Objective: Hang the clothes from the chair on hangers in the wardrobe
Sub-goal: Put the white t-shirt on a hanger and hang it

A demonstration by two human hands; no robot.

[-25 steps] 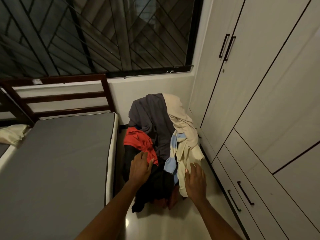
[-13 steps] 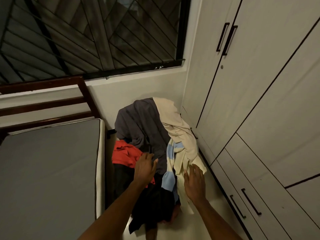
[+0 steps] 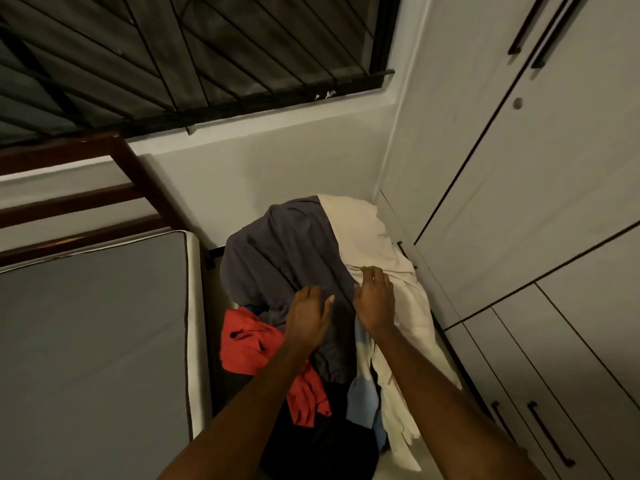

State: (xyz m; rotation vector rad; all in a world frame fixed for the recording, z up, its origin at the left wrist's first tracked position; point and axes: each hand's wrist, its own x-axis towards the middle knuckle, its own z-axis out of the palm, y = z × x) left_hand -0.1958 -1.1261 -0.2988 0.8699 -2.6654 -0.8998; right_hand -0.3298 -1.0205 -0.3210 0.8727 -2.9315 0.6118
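A chair, fully hidden under clothes, stands in the corner. Over its back lie a dark grey garment and a cream garment. Lower down are a red garment, a light blue piece and black cloth. My left hand rests on the grey garment with fingers spread. My right hand lies on the cream garment's edge, fingers curled against the fabric; a firm grip does not show. The wardrobe at the right has its doors closed. No hangers are visible.
A bed with a grey mattress and dark wooden headboard fills the left. A barred window is above. Wardrobe drawers with black handles run along the lower right. A narrow strip of floor lies between chair and drawers.
Both hands have moved up the pile, from its lower front to the garments over the chair back. The camera has come closer and tilted down.
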